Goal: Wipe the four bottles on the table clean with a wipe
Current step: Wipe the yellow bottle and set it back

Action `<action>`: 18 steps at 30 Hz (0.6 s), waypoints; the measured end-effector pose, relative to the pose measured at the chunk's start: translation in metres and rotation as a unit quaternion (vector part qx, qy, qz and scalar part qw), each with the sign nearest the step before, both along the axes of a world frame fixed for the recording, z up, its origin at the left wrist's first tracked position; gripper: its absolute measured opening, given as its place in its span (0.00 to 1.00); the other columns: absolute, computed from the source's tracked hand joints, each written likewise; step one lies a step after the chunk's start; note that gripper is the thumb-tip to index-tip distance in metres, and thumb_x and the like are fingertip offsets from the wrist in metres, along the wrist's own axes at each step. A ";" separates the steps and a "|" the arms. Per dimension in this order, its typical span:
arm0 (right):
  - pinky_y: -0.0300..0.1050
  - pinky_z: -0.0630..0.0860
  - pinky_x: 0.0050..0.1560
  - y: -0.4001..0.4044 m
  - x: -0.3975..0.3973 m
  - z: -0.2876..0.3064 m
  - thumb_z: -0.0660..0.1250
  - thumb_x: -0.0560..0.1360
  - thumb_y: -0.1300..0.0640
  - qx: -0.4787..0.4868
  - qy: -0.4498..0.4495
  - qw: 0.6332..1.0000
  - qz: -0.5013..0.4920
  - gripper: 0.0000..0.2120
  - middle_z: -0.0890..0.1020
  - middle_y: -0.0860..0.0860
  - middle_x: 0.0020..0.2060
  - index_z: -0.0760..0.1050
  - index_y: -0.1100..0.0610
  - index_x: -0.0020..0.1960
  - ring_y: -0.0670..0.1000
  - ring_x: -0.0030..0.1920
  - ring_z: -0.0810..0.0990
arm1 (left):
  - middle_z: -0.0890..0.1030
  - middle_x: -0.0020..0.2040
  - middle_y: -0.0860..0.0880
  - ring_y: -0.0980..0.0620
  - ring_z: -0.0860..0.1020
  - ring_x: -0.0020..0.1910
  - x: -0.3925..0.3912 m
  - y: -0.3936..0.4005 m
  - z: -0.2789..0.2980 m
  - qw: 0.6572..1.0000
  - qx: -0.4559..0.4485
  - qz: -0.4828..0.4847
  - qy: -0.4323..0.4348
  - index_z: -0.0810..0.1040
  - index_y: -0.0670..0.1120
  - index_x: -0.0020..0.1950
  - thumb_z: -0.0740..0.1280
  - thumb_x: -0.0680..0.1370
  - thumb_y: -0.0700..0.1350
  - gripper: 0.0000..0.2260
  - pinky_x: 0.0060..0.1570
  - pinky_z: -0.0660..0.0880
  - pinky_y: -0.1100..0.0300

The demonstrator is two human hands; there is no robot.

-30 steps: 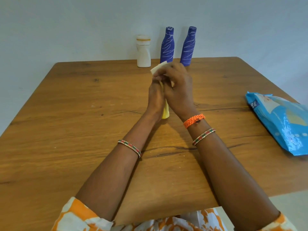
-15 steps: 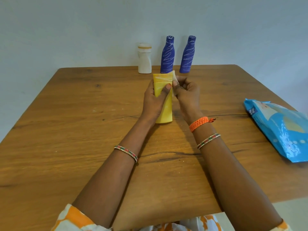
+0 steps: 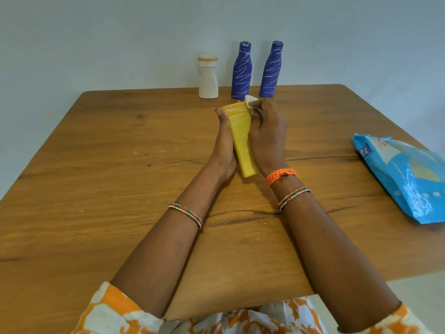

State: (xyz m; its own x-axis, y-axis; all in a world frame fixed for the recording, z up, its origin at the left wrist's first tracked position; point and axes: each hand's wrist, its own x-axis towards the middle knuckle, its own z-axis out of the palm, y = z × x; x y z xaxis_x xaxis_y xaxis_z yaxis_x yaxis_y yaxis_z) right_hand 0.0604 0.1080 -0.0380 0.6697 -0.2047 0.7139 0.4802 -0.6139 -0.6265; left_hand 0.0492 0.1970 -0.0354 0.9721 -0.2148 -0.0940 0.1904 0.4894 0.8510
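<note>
My left hand [image 3: 224, 150] grips a yellow bottle [image 3: 240, 138] from its left side, above the middle of the wooden table [image 3: 96, 177]. My right hand [image 3: 267, 136] presses a white wipe [image 3: 250, 100] against the bottle's upper right side; only a corner of the wipe shows above my fingers. Against the wall at the table's far edge stand a white bottle [image 3: 208, 77] and two blue bottles with white streaks, one [image 3: 242, 71] left of the other [image 3: 271, 69].
A blue pack of wipes [image 3: 404, 177] lies flat at the table's right edge. The wall runs right behind the far edge. The table's near edge is by my lap.
The yellow bottle has come out from behind my hands and is now tilted, top away from me. My right hand with the wipe moved from over the top to the bottle's right side.
</note>
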 end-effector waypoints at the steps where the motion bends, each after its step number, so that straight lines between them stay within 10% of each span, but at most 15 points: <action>1: 0.29 0.68 0.45 0.002 -0.001 0.000 0.63 0.75 0.66 -0.010 -0.007 1.000 0.003 0.05 0.79 0.55 0.44 0.75 0.62 0.50 0.50 0.45 0.77 | 0.81 0.53 0.45 0.49 0.80 0.53 0.000 -0.001 0.000 1.000 0.019 0.007 -0.003 0.73 0.47 0.63 0.40 0.80 0.64 0.31 0.55 0.76 0.52; 8: 0.44 0.73 0.46 0.021 -0.015 0.010 0.66 0.69 0.71 -0.145 -0.053 0.982 0.109 0.08 0.78 0.57 0.45 0.77 0.63 0.46 0.54 0.49 0.75 | 0.79 0.44 0.49 0.58 0.79 0.42 0.001 -0.001 -0.009 0.992 0.065 0.091 -0.064 0.75 0.47 0.51 0.49 0.84 0.49 0.16 0.44 0.76 0.62; 13: 0.48 0.78 0.47 -0.007 -0.003 0.008 0.62 0.71 0.73 0.027 0.010 0.999 0.037 0.11 0.80 0.54 0.44 0.76 0.61 0.47 0.50 0.46 0.79 | 0.81 0.39 0.48 0.55 0.81 0.34 0.006 0.003 -0.007 0.992 0.068 0.085 -0.060 0.76 0.47 0.48 0.43 0.83 0.57 0.24 0.35 0.79 0.60; 18: 0.41 0.72 0.47 0.016 -0.019 0.016 0.63 0.71 0.66 -0.154 -0.044 0.981 0.110 0.05 0.78 0.57 0.44 0.77 0.62 0.46 0.52 0.48 0.75 | 0.79 0.43 0.51 0.63 0.80 0.41 0.004 -0.001 -0.011 0.980 0.115 0.132 -0.096 0.75 0.49 0.49 0.49 0.84 0.46 0.15 0.45 0.77 0.63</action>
State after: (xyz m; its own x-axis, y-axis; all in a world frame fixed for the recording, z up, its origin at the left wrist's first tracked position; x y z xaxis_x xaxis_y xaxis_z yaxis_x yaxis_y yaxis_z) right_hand 0.0412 0.1237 -0.0218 0.6067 0.1719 0.7761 0.6663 -0.6425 -0.3785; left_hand 0.0534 0.1957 -0.0460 0.9955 0.0516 0.0798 -0.0914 0.2911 0.9523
